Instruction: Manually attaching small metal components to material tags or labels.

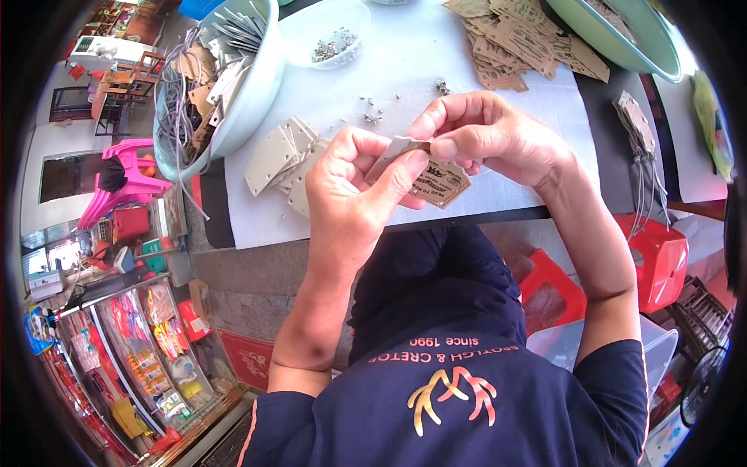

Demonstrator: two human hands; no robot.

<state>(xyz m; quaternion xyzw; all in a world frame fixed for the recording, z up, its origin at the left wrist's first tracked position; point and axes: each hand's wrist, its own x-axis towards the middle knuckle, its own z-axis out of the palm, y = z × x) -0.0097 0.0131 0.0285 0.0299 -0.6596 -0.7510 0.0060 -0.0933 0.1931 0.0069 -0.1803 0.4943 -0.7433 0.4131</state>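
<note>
Close to the near edge of the table, my left hand point(350, 183) grips a brown printed card tag point(442, 187) together with a pale plain tag point(383, 159), its thumb pressed on top. My right hand point(506, 136) pinches the upper edge of these tags between thumb and fingers. Whether a small fastener sits between those fingertips is hidden. Left of my left hand lies a fanned stack of pale tags point(274, 156) with small holes. Small metal fasteners point(372, 118) are scattered just beyond my hands, and a heap of brown card tags point(510, 35) lies farther off.
A light blue basin point(264, 89) at the left holds tags and grey cords. Beside it, a clear tub point(296, 35) contains more fasteners. A green basin point(660, 50) stands far right, near a bundle of corded tags point(640, 132) overhanging the table edge. Red stools point(661, 268) are below.
</note>
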